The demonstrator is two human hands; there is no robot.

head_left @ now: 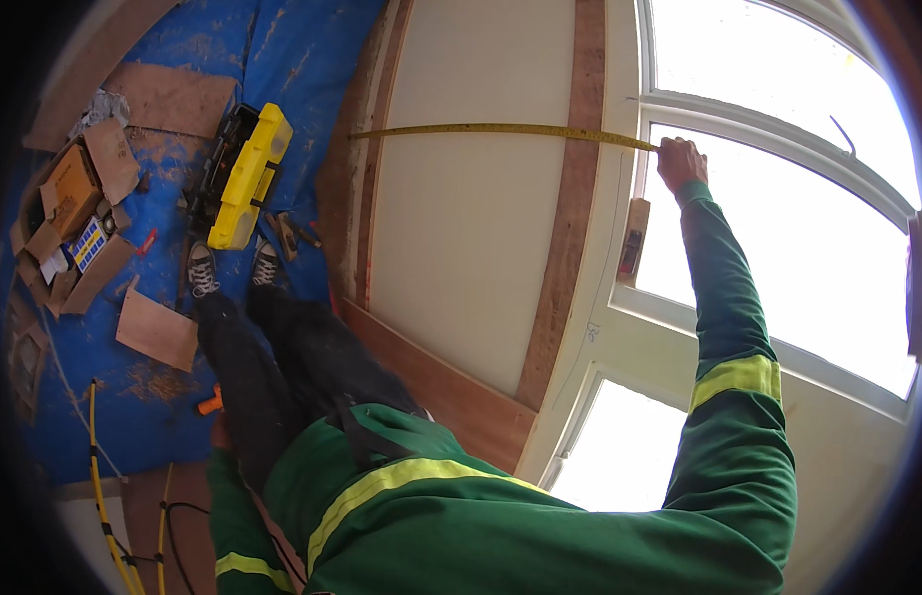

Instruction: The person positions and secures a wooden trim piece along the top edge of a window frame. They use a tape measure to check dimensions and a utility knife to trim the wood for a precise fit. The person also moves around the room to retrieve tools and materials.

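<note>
My right hand (682, 164) is raised against the white window frame, its fingers closed on a tape measure. The yellow blade (501, 129) runs out to the left in a slight arc, across the pale panel (471, 198) and its brown wooden uprights. Whether the hand grips a case or just the blade end is hidden. My left hand (221, 433) hangs low beside my thigh, mostly covered by sleeve and leg. An orange object (211, 401) sticks out from it, apparently held; its kind cannot be made out.
A yellow and black toolbox (253, 178) stands by my shoes on a blue sheet (302, 59). Left of it is an open cardboard box (102, 268) with smaller boxes inside. A wooden block (633, 238) rests at the window frame. Yellow cables (99, 486) lie lower left.
</note>
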